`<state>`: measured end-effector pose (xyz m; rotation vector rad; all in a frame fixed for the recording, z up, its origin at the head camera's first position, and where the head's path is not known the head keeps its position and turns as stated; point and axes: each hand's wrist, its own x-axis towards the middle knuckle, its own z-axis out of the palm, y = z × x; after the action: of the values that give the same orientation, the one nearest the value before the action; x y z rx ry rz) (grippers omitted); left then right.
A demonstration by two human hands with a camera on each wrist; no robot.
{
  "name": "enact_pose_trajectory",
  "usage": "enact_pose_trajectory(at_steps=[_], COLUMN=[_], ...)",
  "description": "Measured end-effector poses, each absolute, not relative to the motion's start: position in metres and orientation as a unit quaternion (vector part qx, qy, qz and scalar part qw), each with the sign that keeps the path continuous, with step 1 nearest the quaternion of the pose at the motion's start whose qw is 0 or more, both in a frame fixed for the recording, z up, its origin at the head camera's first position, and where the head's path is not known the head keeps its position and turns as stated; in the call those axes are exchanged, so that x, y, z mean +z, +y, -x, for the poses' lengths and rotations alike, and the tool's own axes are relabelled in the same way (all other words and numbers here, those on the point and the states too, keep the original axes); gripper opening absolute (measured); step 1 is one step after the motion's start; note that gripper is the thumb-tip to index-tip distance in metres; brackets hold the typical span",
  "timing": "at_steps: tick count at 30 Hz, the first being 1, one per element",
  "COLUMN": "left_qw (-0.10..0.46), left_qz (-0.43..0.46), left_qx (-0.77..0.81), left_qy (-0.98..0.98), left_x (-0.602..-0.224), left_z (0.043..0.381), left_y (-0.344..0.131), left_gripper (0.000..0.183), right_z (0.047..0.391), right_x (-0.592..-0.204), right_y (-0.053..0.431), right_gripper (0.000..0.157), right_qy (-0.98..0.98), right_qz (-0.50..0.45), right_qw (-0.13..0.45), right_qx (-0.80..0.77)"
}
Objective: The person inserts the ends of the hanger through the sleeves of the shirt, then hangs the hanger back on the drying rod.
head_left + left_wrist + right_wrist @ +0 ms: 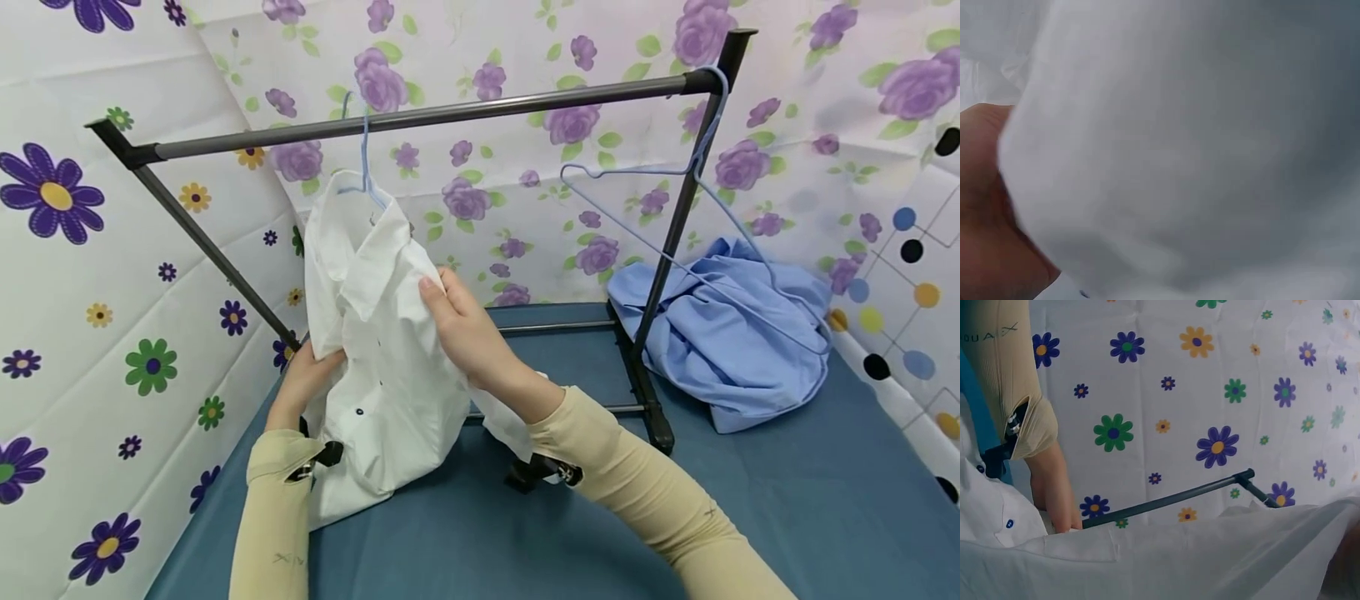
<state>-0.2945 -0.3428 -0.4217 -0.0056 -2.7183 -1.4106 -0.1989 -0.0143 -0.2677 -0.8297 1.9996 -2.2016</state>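
A white button-up shirt (390, 367) hangs by a blue wire hanger (365, 158) from the rack's top bar, its collar turned toward the upper left. My left hand (306, 383) grips the shirt's left edge, thumb over the front and the other fingers hidden behind cloth. Higher on the opposite side, my right hand (468, 329) pinches the fabric near the shoulder. Blurred white cloth fills most of the left wrist view, beside part of the left hand (991, 219). In the right wrist view, the left hand (1054, 487) touches the shirt beyond a stretch of white fabric.
A dark metal rack (525, 104) stands on the blue-green tabletop (450, 550). Another blue wire hanger (626, 171) hooks over its right end. Behind that post lies a crumpled light-blue garment (735, 325). Floral sheets (465, 50) enclose the back and sides.
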Motion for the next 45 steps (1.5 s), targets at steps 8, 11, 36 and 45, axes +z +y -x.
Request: enact_pose_trajectory(at_steps=[8, 11, 36, 45], left_qw=[0.033, 0.038, 0.052, 0.07], left_qz=[-0.016, -0.033, -0.076, -0.082], left_qx=[-0.432, -0.423, -0.428, -0.436], left_qy=[-0.901, -0.905, -0.899, -0.893], left_x=[-0.445, -0.448, -0.467, -0.466], left_z=[0.281, 0.278, 0.271, 0.272], left_y=[-0.354, -0.358, -0.374, -0.369], left_gripper=[0.077, 0.075, 0.061, 0.045], right_z=[0.204, 0.206, 0.219, 0.218], right_x=[-0.28, -0.28, -0.274, -0.281], right_y=[-0.031, -0.04, -0.119, -0.128], right_gripper=[0.031, 0.029, 0.028, 0.032], right_qy=[0.657, 0.66, 0.719, 0.724], right_qz=[0.272, 0.282, 0.322, 0.327], right_qw=[0.058, 0.065, 0.087, 0.097], right_qx=[-0.701, -0.693, -0.61, -0.6])
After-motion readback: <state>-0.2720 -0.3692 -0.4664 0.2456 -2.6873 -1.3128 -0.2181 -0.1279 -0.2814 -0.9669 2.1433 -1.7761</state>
